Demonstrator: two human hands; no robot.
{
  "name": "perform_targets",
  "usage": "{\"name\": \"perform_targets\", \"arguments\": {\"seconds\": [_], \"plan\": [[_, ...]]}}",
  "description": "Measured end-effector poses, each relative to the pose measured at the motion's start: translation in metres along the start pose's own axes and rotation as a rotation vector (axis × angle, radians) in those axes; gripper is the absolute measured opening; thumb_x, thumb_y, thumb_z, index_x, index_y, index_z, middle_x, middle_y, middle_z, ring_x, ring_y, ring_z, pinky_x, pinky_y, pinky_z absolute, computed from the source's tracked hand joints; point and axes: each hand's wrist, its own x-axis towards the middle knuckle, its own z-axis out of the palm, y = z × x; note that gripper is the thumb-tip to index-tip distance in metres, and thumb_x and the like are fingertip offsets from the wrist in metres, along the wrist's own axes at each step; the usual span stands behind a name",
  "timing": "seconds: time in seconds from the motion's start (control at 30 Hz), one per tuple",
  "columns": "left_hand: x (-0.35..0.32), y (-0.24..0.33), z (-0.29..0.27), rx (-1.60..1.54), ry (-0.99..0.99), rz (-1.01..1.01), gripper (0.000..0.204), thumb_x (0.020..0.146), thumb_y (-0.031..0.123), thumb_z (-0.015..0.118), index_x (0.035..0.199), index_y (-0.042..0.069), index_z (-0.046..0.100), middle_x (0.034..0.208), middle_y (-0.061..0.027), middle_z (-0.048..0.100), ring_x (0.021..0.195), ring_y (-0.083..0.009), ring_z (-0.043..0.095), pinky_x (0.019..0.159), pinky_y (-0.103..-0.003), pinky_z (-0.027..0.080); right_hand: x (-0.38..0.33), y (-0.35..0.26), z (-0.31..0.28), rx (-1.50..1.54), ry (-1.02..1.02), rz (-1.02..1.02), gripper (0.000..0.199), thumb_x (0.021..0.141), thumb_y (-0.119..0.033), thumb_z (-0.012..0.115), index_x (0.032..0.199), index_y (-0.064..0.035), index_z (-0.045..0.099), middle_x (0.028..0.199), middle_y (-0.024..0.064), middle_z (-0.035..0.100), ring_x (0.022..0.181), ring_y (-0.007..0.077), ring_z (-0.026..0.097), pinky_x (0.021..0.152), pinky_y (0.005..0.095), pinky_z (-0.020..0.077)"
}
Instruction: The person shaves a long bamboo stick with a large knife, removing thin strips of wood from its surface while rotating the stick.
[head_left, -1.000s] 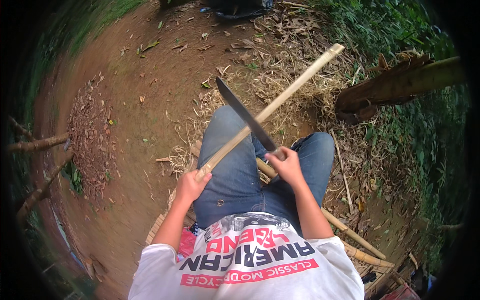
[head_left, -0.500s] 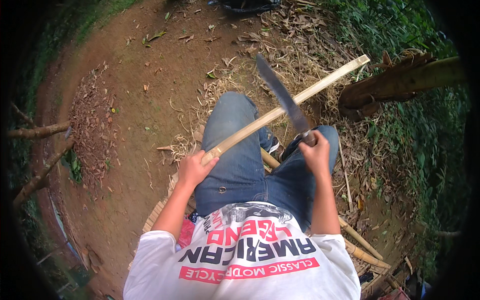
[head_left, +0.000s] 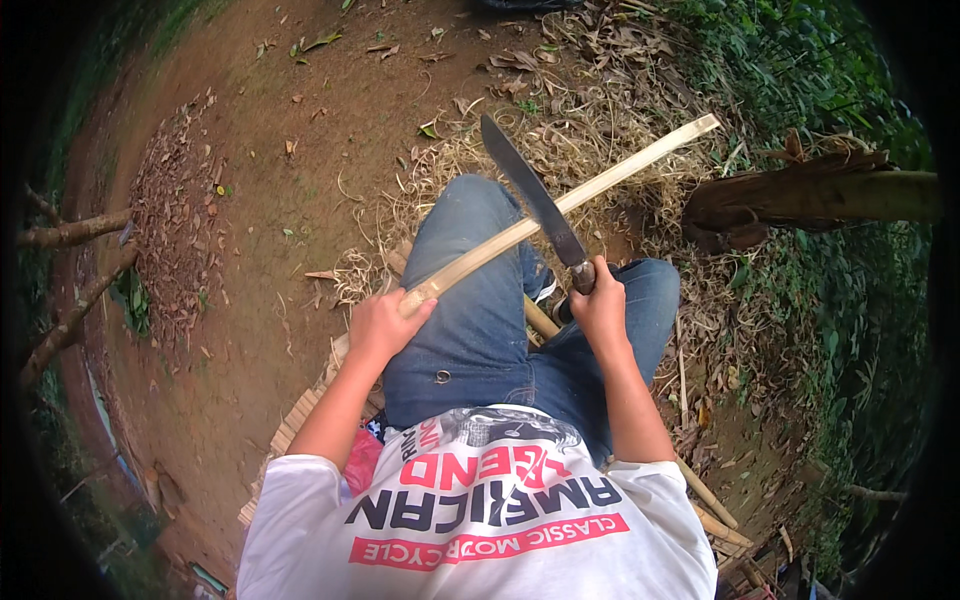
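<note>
My left hand (head_left: 385, 325) is closed around the near end of a long pale bamboo strip (head_left: 640, 163). The strip slants across my left thigh, its far end pointing up to the right. In my right hand (head_left: 601, 305) is the handle of a machete (head_left: 525, 180) with a broad dark blade. The blade crosses over the strip around its middle, tip toward the upper left. Whether the edge touches the strip I cannot tell. A small curled shaving (head_left: 442, 377) lies on my left thigh.
Pale curled shavings (head_left: 450, 155) and dry leaves cover the ground ahead of my knees. A thick trunk (head_left: 800, 195) lies at the right, beside green plants. Branches (head_left: 75, 232) jut in at the left. Under me is a seat of bamboo slats (head_left: 290, 420).
My right hand has moved left and a little nearer to me, bringing the machete back along the strip. The strip's far end has shifted slightly to the left.
</note>
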Motion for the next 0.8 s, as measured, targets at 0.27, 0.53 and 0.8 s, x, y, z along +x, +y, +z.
{"name": "perform_targets", "arguments": {"seconds": [0.27, 0.53, 0.8], "plan": [[0.006, -0.003, 0.010, -0.101, -0.075, -0.029, 0.060, 0.082, 0.055, 0.066, 0.087, -0.004, 0.069, 0.076, -0.0284, 0.065, 0.076, -0.0450, 0.065, 0.068, -0.049, 0.052, 0.029, -0.010, -0.026, 0.131, 0.124, 0.042, 0.020, 0.071, -0.001, 0.064, 0.090, 0.0004, 0.056, 0.074, 0.0243, 0.063, 0.075, 0.0428, 0.065, 0.065, 0.0416, 0.0499], [0.011, -0.002, 0.002, -0.105, -0.115, 0.001, 0.056, 0.084, 0.052, 0.066, 0.078, -0.004, 0.065, 0.071, -0.0279, 0.063, 0.074, -0.0454, 0.064, 0.067, -0.050, 0.050, 0.010, -0.007, -0.014, -0.009, -0.050, -0.099, 0.017, 0.075, -0.006, 0.066, 0.088, -0.0007, 0.057, 0.074, 0.0258, 0.062, 0.079, 0.0478, 0.060, 0.064, 0.0463, 0.0487], [0.009, 0.002, 0.011, -0.047, -0.080, -0.033, 0.065, 0.083, 0.062, 0.061, 0.083, -0.003, 0.069, 0.072, -0.0285, 0.065, 0.073, -0.0440, 0.066, 0.067, -0.049, 0.053, 0.017, -0.015, -0.005, 0.116, 0.203, 0.001, 0.016, 0.074, -0.003, 0.062, 0.088, 0.0012, 0.056, 0.071, 0.0256, 0.063, 0.076, 0.0445, 0.065, 0.063, 0.0434, 0.0500]]}}
